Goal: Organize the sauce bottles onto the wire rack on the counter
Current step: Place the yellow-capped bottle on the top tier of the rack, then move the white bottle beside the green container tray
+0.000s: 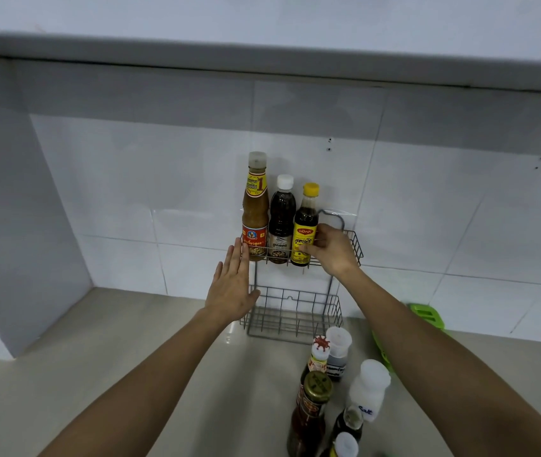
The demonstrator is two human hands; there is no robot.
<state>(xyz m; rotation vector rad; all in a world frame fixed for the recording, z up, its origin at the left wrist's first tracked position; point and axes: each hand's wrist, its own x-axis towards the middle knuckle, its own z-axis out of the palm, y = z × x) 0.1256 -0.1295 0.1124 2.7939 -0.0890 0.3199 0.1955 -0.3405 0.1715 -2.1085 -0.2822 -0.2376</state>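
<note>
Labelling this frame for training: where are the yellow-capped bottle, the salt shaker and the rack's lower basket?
yellow-capped bottle [305, 225]: head view, dark shoulder.
salt shaker [368, 390]: head view, white body.
lower basket [290, 316]: head view, front wires.

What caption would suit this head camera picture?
Right hand sets a yellow-capped bottle on the wire rack's top shelf while the open left hand steadies its side.

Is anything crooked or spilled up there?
Nothing stands out. Three bottles stand upright on the rack's top shelf. The right hand holds the yellow-capped bottle. No spills show on the counter.
</note>
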